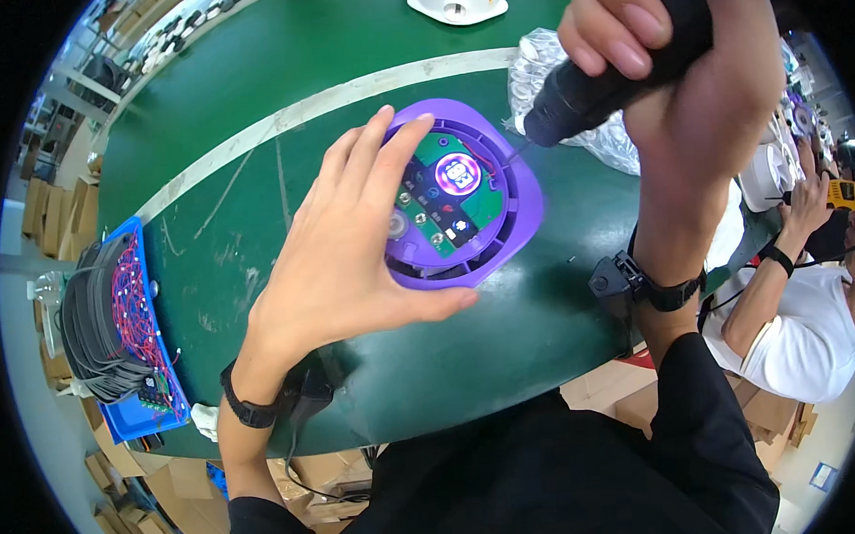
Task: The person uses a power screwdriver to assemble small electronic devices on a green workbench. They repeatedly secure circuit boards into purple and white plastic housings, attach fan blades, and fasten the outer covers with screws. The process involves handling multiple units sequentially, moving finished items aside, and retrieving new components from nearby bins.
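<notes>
A purple rounded-square housing (529,202) lies on the green table. My left hand (328,237) grips it from the left, fingers over the far rim and thumb along the near rim. Inside the housing sits a green circuit board (487,207) with a glowing round display (458,174), partly covered by my fingers. My right hand (676,89) is closed around a black electric screwdriver (572,102), tilted with its thin bit pointing down-left. The bit's tip meets the housing's upper right rim in the picture; whether it touches a screw cannot be made out.
A blue tray (152,342) with red wires and dark curved strips stands at the left edge. A clear plastic bag (538,61) lies behind the screwdriver, a white round part (458,2) at the far side. On the right, a co-worker's hand (806,197) is near a yellow tool (842,194).
</notes>
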Motion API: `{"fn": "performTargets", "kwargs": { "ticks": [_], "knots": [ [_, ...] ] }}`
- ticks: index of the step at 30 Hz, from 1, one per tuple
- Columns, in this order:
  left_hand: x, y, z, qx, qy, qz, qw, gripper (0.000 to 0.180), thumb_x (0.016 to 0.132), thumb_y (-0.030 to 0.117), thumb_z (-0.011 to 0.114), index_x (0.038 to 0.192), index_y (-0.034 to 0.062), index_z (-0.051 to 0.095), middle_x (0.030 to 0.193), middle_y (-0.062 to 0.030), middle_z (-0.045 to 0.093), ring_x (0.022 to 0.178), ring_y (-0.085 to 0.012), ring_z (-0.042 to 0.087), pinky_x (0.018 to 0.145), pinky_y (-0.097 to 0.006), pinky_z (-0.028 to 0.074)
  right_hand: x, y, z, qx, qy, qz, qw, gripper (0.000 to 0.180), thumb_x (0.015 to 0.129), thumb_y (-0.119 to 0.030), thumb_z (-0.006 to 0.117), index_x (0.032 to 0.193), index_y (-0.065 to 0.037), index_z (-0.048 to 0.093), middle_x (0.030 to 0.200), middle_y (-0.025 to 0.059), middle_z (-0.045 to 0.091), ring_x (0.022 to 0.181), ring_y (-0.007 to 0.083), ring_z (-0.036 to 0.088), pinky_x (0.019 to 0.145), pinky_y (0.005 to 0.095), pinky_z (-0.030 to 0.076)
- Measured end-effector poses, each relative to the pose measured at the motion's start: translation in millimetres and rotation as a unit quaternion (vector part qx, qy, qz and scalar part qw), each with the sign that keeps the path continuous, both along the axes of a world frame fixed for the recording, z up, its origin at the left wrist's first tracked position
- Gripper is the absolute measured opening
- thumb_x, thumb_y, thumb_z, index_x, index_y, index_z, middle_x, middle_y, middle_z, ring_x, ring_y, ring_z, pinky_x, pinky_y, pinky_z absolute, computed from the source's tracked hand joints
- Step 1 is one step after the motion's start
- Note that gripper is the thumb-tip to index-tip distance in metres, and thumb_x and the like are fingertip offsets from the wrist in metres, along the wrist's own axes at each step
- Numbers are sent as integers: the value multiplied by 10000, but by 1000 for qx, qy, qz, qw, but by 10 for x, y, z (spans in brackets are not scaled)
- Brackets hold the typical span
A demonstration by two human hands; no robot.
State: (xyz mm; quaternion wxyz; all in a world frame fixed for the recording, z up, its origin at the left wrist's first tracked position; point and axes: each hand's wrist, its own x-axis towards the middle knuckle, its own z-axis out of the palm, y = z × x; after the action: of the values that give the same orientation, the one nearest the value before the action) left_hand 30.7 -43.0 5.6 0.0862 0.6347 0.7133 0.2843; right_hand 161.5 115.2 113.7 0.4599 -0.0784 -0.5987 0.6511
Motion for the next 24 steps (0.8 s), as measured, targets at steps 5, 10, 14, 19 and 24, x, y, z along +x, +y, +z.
{"fn": "performTargets", "kwargs": {
  "ticks": [5, 10, 14, 19, 24],
  "knots": [
    [-3, -1, 8, -23, -14, 3, 1000, 1227, 522, 366, 942, 1558, 53, 367, 1585, -257, 377, 1460, -431, 376, 1200, -489, 340, -91, 60, -39, -72, 2, 45, 996, 333, 991, -342, 636, 953, -12, 652, 512, 36, 480, 382, 126, 435, 407, 284, 394],
    [-10, 26, 18, -12, -18, -7, 1000, 1233, 517, 362, 944, 1557, 46, 363, 1580, -254, 384, 1460, -429, 377, 1202, -494, 337, -80, 26, -63, -78, -15, 48, 996, 342, 988, -350, 641, 918, -16, 642, 509, 43, 482, 380, 134, 438, 404, 288, 392],
    [-14, 23, -6, -11, -12, -7, 1000, 1229, 518, 367, 941, 1555, 44, 365, 1578, -252, 386, 1463, -426, 376, 1202, -494, 337, -97, 22, -116, -78, -22, 52, 995, 351, 985, -356, 645, 890, -19, 635, 507, 48, 483, 377, 141, 439, 401, 292, 391],
    [-7, 23, 18, -10, -11, -6, 1000, 1224, 521, 376, 936, 1552, 41, 368, 1576, -250, 389, 1464, -423, 379, 1200, -494, 340, -91, 23, -98, -67, -26, 53, 996, 365, 981, -364, 650, 854, -23, 625, 505, 54, 484, 375, 150, 442, 398, 297, 390],
    [-28, 10, -24, -10, -23, -2, 1000, 1219, 526, 380, 932, 1551, 37, 368, 1573, -247, 393, 1458, -422, 388, 1197, -494, 344, -136, 106, -142, -50, -8, 103, 993, 382, 978, -372, 654, 819, -27, 615, 502, 60, 486, 372, 159, 444, 395, 301, 388]
  ]
}}
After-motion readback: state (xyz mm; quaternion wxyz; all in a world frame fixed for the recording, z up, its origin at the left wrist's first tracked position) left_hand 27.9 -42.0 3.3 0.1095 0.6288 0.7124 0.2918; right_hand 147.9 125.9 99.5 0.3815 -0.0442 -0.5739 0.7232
